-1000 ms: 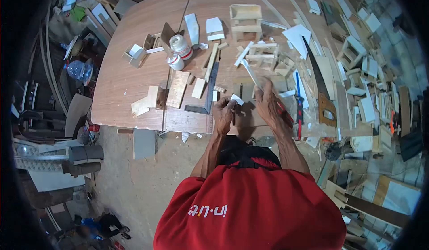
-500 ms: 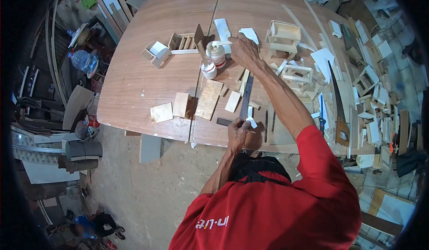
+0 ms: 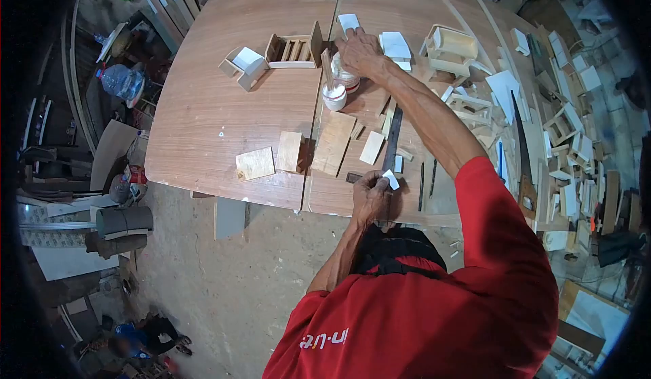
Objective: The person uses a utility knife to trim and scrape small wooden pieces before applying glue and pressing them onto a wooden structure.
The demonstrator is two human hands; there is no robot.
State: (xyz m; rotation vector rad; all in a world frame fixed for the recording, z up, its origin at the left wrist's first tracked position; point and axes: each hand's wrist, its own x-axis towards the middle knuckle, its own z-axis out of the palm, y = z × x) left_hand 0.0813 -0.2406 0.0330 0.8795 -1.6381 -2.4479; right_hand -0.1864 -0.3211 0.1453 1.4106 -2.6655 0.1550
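Observation:
My left hand (image 3: 368, 196) is closed near the table's front edge, pinching a small white piece (image 3: 390, 179) between thumb and fingers. Just beyond it lies a dark metal ruler (image 3: 393, 135). My right hand (image 3: 361, 53) reaches out over the mouth of a glass jar (image 3: 349, 79), its fingers curled downward; what they grip is hidden beneath the hand. Beside that jar stands a small white pot (image 3: 334, 98) with a flat wooden stick (image 3: 327, 68) upright in it. A white sheet piece (image 3: 348, 22) lies past my right fingertips.
Small wooden furniture models stand around: a slatted one (image 3: 295, 50), a chair-like one (image 3: 245, 67) and a cradle-like one (image 3: 451, 47). Flat wood pieces (image 3: 333, 145) lie in front. A handsaw (image 3: 522, 155) and offcuts (image 3: 566, 169) crowd the right. A person (image 3: 146, 338) sits lower left.
My right hand has shifted over the jar's mouth, and the white strip that showed at its fingers is now hidden. My left hand keeps the small white piece. The view has shifted slightly.

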